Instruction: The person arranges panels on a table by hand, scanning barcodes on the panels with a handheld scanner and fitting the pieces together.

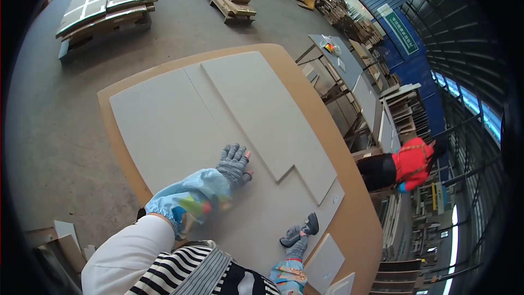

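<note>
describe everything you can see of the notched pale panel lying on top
The notched panel is a long, pale grey sheet with a smooth, matte look, perhaps coated board. Its edges run straight, with a rectangular step cut from its near left corner; a thin, darker side face shows along the long left edge. It lies flat on the pale surface beneath. The left hand rests beside it and the right hand is just off its near end; neither appears to touch it.

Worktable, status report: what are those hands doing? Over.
Left hand spread over pale boards. Right hand gripping black tool. Notched board lying flat on top; small panel close by right hand.
</note>
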`<state>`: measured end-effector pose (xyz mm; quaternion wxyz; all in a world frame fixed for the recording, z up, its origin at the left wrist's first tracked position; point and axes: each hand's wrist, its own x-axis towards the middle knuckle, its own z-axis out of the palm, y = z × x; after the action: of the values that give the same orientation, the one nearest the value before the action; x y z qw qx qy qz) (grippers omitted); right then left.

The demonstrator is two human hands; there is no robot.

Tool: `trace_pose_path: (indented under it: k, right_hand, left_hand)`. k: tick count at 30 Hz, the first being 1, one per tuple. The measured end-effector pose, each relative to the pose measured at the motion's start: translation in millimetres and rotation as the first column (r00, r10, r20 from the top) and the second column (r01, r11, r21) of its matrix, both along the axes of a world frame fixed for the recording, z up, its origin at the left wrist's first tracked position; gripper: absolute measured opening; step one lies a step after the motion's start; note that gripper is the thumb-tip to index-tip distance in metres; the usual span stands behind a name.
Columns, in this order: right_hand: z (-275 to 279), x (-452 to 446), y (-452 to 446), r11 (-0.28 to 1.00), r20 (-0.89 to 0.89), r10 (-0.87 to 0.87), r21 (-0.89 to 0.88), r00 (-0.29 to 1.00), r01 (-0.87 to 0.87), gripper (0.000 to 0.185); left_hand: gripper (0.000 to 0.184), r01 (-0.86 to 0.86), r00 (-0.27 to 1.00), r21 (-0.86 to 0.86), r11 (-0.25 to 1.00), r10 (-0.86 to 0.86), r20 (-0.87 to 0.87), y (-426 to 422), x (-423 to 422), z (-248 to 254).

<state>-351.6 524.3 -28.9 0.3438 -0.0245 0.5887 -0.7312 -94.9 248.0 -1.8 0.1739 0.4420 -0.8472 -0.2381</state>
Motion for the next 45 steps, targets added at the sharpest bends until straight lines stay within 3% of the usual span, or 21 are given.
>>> trace_pose_path:
  k: [2, 4, 6, 8, 11, 14, 16, 17, 20, 21, 28, 32, 34, 36, 37, 41, 45]
  right_hand:
    - [5, -10, -1, 0.998, -0.065, -0.048, 0.036, 0.997, 0.051, 0.017]
    - [3, -8, -20, 0.992, -0.130, -0.100, 0.067, 0.986, 0.109, 0.016]
    - [4, -18, -34, 0.968, -0.200, -0.221, 0.076, 0.955, 0.240, 0.016]
    - [5, -25, -54, 0.937, -0.264, -0.306, 0.088, 0.915, 0.339, 0.020]
    - [12, -41, -82, 0.902, -0.302, -0.373, 0.103, 0.877, 0.419, 0.020]
    - [12, -55, -105, 0.877, -0.324, -0.416, 0.104, 0.850, 0.469, 0.021]
    - [12, -67, -119, 0.870, -0.326, -0.427, 0.108, 0.843, 0.482, 0.021]
    - [11, -72, -125, 0.867, -0.331, -0.431, 0.106, 0.839, 0.487, 0.021]
    - [8, -81, -134, 0.861, -0.337, -0.436, 0.113, 0.834, 0.496, 0.021]
    - [7, -84, -135, 0.857, -0.343, -0.438, 0.118, 0.831, 0.501, 0.021]
    - [12, -84, -136, 0.856, -0.353, -0.435, 0.122, 0.828, 0.502, 0.023]
    - [18, -73, -139, 0.861, -0.340, -0.428, 0.127, 0.837, 0.492, 0.025]
    - [10, -83, -135, 0.876, -0.336, -0.418, 0.097, 0.844, 0.473, 0.023]
    - [5, -96, -117, 0.977, -0.236, -0.190, 0.047, 0.953, 0.207, 0.018]
    - [-3, -101, -110, 0.962, -0.224, -0.240, 0.073, 0.944, 0.262, 0.017]
    - [2, -91, -126, 0.853, -0.298, -0.464, 0.105, 0.835, 0.511, 0.017]
    - [-16, -106, -120, 0.860, -0.288, -0.451, 0.113, 0.845, 0.498, 0.022]
  left_hand:
    - [0.068, -0.013, 0.999, -0.010, 1.000, 0.013, 0.032, -28, 3, 1]
    - [0.070, -0.040, 0.998, -0.047, 0.998, 0.037, -0.056, -81, 20, -13]
    - [0.073, -0.224, 0.948, -0.144, 0.964, 0.181, -0.262, -140, 40, -25]
    - [0.075, -0.359, 0.913, -0.179, 0.916, 0.305, -0.271, -191, 63, -24]
    - [0.071, -0.427, 0.891, -0.243, 0.871, 0.359, -0.278, -254, 94, -23]
    - [0.067, -0.520, 0.854, -0.288, 0.804, 0.488, -0.179, -297, 106, -18]
    - [0.060, -0.527, 0.849, -0.044, 0.848, 0.525, -0.062, -316, 110, -12]
    - [0.054, -0.458, 0.889, -0.022, 0.889, 0.458, 0.022, -320, 112, -9]
    - [0.050, -0.503, 0.864, 0.015, 0.864, 0.502, 0.044, -323, 108, -6]
    - [0.045, -0.510, 0.859, -0.054, 0.858, 0.511, 0.004, -322, 107, -11]
    - [0.037, -0.489, 0.871, -0.092, 0.867, 0.481, -0.098, -321, 109, -18]
    - [0.043, -0.524, 0.852, -0.009, 0.852, 0.524, -0.017, -321, 107, -9]
    - [0.036, -0.562, 0.827, -0.123, 0.818, 0.557, -0.073, -325, 107, -27]
    - [0.029, -0.571, 0.819, -0.177, 0.802, 0.572, -0.049, -328, 104, -34]
    - [0.030, -0.610, 0.792, -0.252, 0.752, 0.588, -0.165, -329, 102, -49]
    - [0.038, -0.582, 0.802, -0.098, 0.807, 0.551, -0.230, -329, 99, -46]
    - [0.032, -0.597, 0.786, -0.020, 0.802, 0.580, -0.213, -340, 99, -62]
